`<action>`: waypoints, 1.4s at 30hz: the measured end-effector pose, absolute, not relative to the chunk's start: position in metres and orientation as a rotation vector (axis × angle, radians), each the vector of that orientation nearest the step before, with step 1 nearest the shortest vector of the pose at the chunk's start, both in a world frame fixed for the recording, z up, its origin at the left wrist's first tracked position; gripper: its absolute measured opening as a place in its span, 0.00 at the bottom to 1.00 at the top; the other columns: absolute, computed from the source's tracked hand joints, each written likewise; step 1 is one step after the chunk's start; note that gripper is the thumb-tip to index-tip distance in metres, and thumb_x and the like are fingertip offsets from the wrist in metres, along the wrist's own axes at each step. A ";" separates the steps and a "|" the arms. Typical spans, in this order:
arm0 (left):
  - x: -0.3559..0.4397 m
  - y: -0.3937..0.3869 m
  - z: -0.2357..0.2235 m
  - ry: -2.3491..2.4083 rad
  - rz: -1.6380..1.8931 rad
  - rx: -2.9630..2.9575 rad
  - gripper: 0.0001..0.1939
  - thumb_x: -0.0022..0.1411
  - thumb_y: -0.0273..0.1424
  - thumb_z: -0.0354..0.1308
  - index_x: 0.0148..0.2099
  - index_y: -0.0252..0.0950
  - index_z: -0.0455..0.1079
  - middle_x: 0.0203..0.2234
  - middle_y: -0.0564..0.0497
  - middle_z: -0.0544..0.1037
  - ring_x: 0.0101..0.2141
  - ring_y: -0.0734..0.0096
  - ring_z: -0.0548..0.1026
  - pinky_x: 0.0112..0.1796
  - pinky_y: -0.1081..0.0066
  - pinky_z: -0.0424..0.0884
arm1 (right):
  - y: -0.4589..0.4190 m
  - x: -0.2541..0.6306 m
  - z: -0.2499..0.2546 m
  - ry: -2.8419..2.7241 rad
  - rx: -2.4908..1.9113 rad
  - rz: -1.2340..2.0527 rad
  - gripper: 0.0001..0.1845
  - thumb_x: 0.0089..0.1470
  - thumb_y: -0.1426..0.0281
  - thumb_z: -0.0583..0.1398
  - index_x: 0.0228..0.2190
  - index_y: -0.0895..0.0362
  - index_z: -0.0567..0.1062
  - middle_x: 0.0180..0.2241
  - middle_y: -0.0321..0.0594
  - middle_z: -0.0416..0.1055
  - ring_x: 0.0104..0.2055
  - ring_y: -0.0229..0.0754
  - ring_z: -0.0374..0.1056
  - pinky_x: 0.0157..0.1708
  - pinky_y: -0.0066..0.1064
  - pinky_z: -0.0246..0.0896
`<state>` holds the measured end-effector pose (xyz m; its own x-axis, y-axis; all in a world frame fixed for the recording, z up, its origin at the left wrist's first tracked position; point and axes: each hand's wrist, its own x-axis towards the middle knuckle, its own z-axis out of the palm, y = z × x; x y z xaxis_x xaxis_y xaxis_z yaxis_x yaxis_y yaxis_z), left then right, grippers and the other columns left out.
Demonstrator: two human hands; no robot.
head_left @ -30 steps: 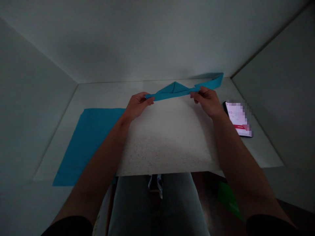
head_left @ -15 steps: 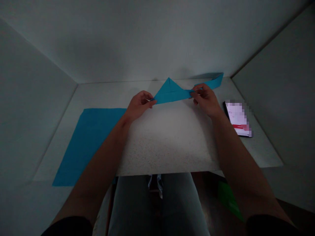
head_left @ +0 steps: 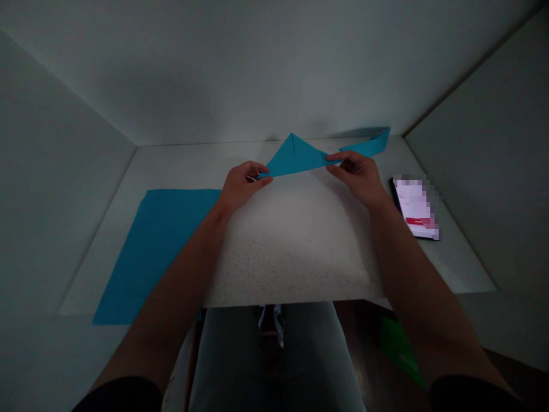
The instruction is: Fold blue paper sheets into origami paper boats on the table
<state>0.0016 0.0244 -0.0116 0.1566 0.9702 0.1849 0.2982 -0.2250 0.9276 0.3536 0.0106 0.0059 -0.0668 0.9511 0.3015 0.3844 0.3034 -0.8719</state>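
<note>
A folded piece of blue paper (head_left: 291,160) stretches across the middle of the far half of the speckled white tabletop (head_left: 295,240); whether it rests on that surface or is held just above it cannot be told. Its centre rises to a triangular peak with a short dark crease below the tip, and both ends taper. The left hand (head_left: 242,184) pinches the left end between thumb and fingers, and the right hand (head_left: 360,177) pinches the right end the same way, its other fingers curled.

Just beyond the right hand, at the tabletop's far right, lies a second folded blue paper, boat-like (head_left: 375,146), with an upswept end. Along the tabletop's right side is a smartphone (head_left: 415,206) with its screen lit, partly pixelated. A large flat blue sheet of paper (head_left: 158,240) covers much of the tabletop's left side, partly under the left forearm (head_left: 180,286) and slightly over the near edge.

Pale walls (head_left: 274,68) enclose the tabletop at the back and both sides. Below its near edge are grey-trousered legs (head_left: 231,360) and, lower right, a green object (head_left: 398,346) too dim to identify.
</note>
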 end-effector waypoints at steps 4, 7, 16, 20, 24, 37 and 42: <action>0.004 0.022 -0.011 1.256 1.092 1.677 0.14 0.62 0.40 0.74 0.47 0.40 0.85 0.30 0.52 0.81 0.28 0.73 0.72 0.32 0.72 0.70 | 0.011 0.352 0.005 -1.615 -1.229 0.716 0.27 0.57 0.39 0.74 0.47 0.44 0.86 0.28 0.36 0.65 0.29 0.44 0.61 0.29 0.38 0.63; 0.004 0.021 -0.011 1.252 1.087 1.692 0.15 0.64 0.41 0.73 0.49 0.40 0.86 0.29 0.51 0.82 0.28 0.73 0.72 0.31 0.72 0.68 | 0.011 0.352 0.005 -1.617 -1.225 0.711 0.27 0.58 0.40 0.74 0.48 0.43 0.87 0.28 0.37 0.65 0.31 0.45 0.64 0.31 0.39 0.66; 0.001 0.025 -0.014 1.336 1.079 1.648 0.24 0.65 0.47 0.73 0.56 0.38 0.89 0.39 0.45 0.90 0.35 0.67 0.80 0.40 0.69 0.76 | 0.014 0.353 0.001 -1.650 -1.186 0.623 0.30 0.60 0.38 0.73 0.49 0.48 0.89 0.29 0.35 0.68 0.28 0.38 0.59 0.30 0.34 0.58; 0.000 0.023 -0.011 1.354 1.037 1.652 0.23 0.66 0.47 0.72 0.56 0.40 0.89 0.41 0.46 0.90 0.36 0.67 0.80 0.40 0.69 0.75 | 0.014 0.354 0.001 -1.658 -1.183 0.596 0.30 0.61 0.39 0.73 0.49 0.48 0.89 0.28 0.34 0.69 0.28 0.37 0.59 0.29 0.33 0.58; -0.003 0.021 -0.008 1.368 1.004 1.701 0.21 0.67 0.45 0.71 0.55 0.40 0.90 0.37 0.49 0.89 0.33 0.69 0.78 0.36 0.70 0.71 | 0.012 0.353 0.003 -1.658 -1.190 0.598 0.28 0.60 0.40 0.74 0.49 0.48 0.89 0.27 0.34 0.69 0.26 0.37 0.58 0.28 0.33 0.57; 0.003 0.014 -0.005 1.406 0.887 2.105 0.11 0.68 0.40 0.69 0.39 0.38 0.81 0.31 0.50 0.84 0.29 0.71 0.75 0.35 0.68 0.71 | 0.006 0.344 0.008 -1.712 -1.106 0.550 0.21 0.61 0.47 0.75 0.48 0.46 0.88 0.33 0.36 0.73 0.27 0.37 0.62 0.31 0.35 0.65; 0.006 0.014 -0.003 1.375 0.939 2.148 0.11 0.69 0.37 0.64 0.34 0.38 0.74 0.29 0.52 0.80 0.29 0.71 0.72 0.35 0.69 0.68 | 0.006 0.342 0.006 -1.747 -1.110 0.518 0.19 0.62 0.50 0.75 0.48 0.47 0.87 0.34 0.35 0.74 0.27 0.37 0.63 0.33 0.34 0.67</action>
<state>0.0064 0.0143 -0.0035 0.2827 0.9065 0.3136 0.6223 -0.4221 0.6593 0.3417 0.0059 0.0064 -0.1184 0.8585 0.4990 0.4481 0.4947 -0.7447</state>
